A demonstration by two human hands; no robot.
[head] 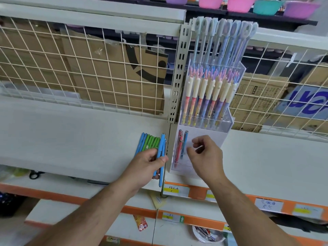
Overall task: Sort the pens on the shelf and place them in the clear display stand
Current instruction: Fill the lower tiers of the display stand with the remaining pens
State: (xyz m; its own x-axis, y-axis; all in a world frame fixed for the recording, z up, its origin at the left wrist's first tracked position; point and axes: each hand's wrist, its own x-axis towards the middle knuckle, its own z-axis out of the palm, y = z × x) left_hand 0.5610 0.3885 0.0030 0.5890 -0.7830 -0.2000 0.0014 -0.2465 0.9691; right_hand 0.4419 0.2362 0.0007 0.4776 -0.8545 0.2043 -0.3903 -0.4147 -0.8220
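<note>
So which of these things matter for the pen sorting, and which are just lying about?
Job: left hand gripping slim blue pens; loose blue and green pens on white shelf; clear plastic display stand; empty right hand.
Lying about: pastel plastic bowls; brown cardboard boxes; black scissors.

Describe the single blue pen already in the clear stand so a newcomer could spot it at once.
Find the clear display stand right of the slotted metal upright. In its lowest front compartment, the blue pen leans just right of the pink pens, the only blue one there.
</note>
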